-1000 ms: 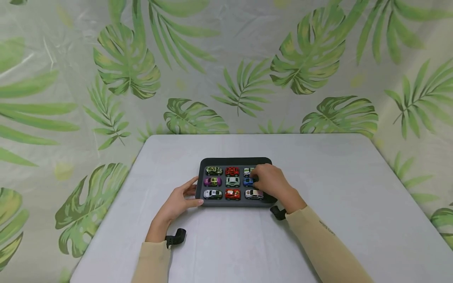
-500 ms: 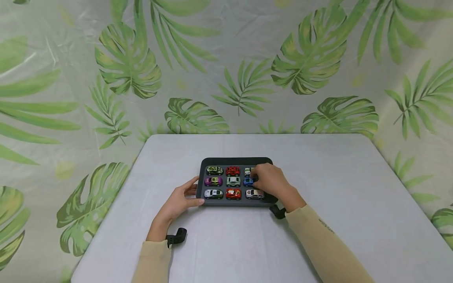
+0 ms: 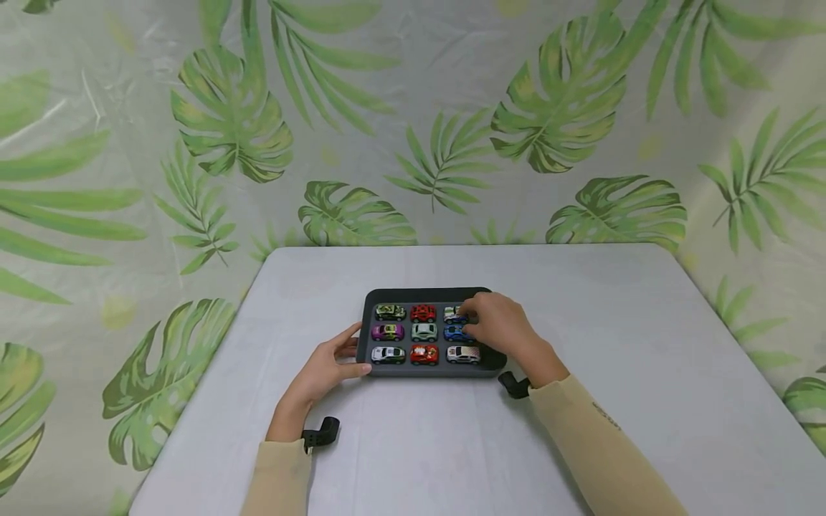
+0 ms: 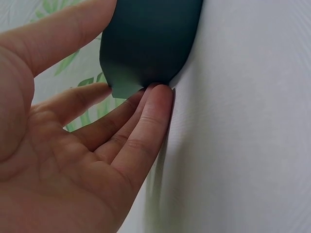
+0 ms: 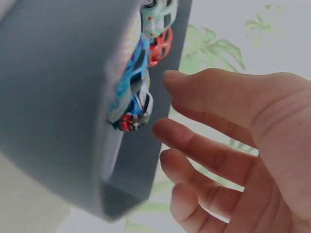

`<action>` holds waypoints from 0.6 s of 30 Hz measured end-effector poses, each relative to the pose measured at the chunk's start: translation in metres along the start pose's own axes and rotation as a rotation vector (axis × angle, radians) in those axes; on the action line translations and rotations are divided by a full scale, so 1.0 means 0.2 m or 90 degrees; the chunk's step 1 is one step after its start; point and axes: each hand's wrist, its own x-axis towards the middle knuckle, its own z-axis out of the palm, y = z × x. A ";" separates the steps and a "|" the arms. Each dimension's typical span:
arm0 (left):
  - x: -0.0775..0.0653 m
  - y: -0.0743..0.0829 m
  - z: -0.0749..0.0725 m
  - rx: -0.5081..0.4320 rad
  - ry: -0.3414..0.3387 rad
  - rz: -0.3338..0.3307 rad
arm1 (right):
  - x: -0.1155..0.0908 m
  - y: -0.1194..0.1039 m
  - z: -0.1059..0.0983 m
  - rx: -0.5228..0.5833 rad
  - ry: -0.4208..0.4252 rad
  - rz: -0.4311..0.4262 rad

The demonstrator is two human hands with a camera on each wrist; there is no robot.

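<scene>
A dark grey baking tray [image 3: 419, 372] lies on the table with toy cars standing in rows. My left hand [image 3: 328, 367] holds its left side near the front corner, thumb at the near rim. In the left wrist view the fingertips touch the tray's wall low by the tabletop. Over the right side of the tray, my right hand [image 3: 502, 326] has loosely bent fingers, with thumb and forefinger apart and nothing between them. Nearest to it are a blue toy car [image 3: 454, 333] and a white-and-green toy car [image 3: 452, 314], both partly hidden in the head view.
Other toy cars share the tray: a purple car [image 3: 388, 332], a pale green car [image 3: 424, 331] and a red car [image 3: 423, 313] among several. A white cloth covers the table [image 3: 413, 444]. Behind hangs a leaf-patterned sheet [image 3: 445, 158].
My right hand has let go at the right column of cars and drawn slightly right and up, showing more of the blue and white-and-green cars. My left hand and the tray stay put.
</scene>
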 end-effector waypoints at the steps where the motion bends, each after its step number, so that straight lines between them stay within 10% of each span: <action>1: 0.00 0.00 0.00 -0.001 -0.001 0.000 | -0.01 0.00 -0.01 0.004 0.004 -0.003; 9: 0.00 0.02 -0.02 -0.007 0.029 0.015 | -0.11 0.02 -0.08 0.012 0.052 -0.041; 18: -0.05 0.04 -0.06 0.132 0.109 0.070 | -0.24 0.09 -0.11 -0.016 0.111 -0.035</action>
